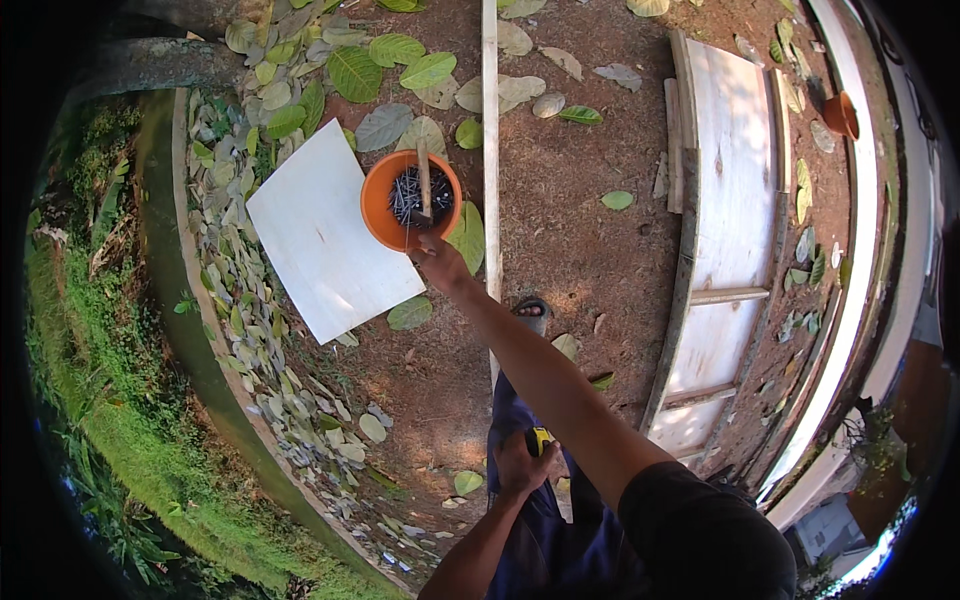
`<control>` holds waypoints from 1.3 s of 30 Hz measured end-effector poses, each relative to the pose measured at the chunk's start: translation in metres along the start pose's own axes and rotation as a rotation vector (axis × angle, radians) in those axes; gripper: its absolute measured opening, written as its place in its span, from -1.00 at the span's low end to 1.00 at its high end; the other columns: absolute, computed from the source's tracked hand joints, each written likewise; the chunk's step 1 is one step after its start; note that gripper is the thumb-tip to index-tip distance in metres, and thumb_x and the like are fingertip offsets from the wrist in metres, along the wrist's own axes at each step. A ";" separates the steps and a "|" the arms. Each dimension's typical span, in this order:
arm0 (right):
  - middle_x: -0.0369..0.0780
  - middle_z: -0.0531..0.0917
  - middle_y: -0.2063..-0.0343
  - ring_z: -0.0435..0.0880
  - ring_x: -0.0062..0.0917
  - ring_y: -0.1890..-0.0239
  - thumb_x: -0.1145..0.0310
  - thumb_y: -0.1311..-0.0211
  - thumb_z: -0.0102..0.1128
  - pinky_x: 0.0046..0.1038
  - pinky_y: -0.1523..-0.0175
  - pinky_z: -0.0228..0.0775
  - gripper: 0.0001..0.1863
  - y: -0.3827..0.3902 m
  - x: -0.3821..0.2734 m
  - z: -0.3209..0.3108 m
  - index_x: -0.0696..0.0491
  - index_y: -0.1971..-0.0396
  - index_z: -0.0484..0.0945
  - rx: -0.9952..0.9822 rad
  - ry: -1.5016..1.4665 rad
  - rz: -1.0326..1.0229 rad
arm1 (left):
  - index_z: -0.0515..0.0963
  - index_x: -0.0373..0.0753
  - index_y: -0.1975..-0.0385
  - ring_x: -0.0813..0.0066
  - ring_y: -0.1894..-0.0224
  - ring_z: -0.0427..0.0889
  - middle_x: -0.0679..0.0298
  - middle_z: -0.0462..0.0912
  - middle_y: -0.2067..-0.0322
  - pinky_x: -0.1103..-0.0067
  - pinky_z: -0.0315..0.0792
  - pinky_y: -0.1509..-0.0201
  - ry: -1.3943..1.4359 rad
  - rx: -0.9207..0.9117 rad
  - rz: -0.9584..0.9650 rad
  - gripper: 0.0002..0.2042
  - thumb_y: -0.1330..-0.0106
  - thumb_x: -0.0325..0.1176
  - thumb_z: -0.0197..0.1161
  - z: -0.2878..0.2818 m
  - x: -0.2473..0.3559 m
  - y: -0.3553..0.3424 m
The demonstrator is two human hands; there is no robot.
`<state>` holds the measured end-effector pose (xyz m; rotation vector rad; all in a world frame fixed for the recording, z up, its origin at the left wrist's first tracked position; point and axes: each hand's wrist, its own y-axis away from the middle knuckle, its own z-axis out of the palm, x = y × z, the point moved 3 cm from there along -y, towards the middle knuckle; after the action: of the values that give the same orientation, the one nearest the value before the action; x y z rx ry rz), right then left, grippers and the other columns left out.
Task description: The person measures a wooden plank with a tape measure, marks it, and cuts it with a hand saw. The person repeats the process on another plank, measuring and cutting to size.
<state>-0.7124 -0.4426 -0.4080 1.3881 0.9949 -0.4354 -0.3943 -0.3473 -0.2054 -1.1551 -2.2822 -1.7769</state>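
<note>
Bare dirt yard, fallen leaves at upper left; orange bowl (411,200) of nails, upper centre, pinched at its near rim by right hand (440,262); left hand (522,462) clenched around yellow-black object, lower centre; white board (325,238) beneath; one-sided rim hold risks tipping, nails spilling.

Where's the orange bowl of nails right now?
In the head view, the orange bowl of nails sits on the dirt ahead, upper centre-left, overlapping the white board's right edge, left of the long wooden strip. The right hand reaches its near rim.
</note>
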 end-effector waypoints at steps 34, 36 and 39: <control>-0.32 0.57 0.44 0.54 -0.63 0.39 0.49 -0.12 0.48 -0.51 0.26 0.43 -0.70 0.392 0.182 -0.460 0.07 0.31 0.44 -0.015 -0.919 0.297 | 0.60 -0.29 0.18 -0.15 0.12 0.69 -0.10 0.70 0.26 0.15 0.52 0.04 -0.821 -0.524 0.261 -0.55 -0.24 0.02 0.45 0.091 0.255 -0.062; -0.34 0.57 0.44 0.60 -0.61 0.38 0.57 -0.15 0.44 -0.48 0.25 0.51 -0.70 0.401 0.207 -0.502 0.03 0.33 0.42 0.218 -1.096 0.273 | 0.60 -0.30 0.24 -0.11 0.14 0.71 -0.10 0.71 0.29 0.18 0.52 0.06 -0.875 -0.520 0.185 -0.52 -0.26 0.07 0.43 0.087 0.276 -0.066; -0.35 0.58 0.40 0.63 -0.60 0.31 0.54 -0.20 0.40 -0.46 0.19 0.56 -0.73 0.415 0.230 -0.574 0.00 0.34 0.41 0.487 -1.221 0.273 | 0.63 -0.32 0.23 -0.05 0.14 0.73 -0.08 0.73 0.29 0.24 0.53 0.05 -0.983 -0.467 0.146 -0.49 -0.29 0.12 0.38 0.074 0.303 -0.077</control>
<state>-0.4513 0.2409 -0.2693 1.2968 -0.3174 -1.1688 -0.6271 -0.1305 -0.1612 -2.6810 -2.0174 -2.0013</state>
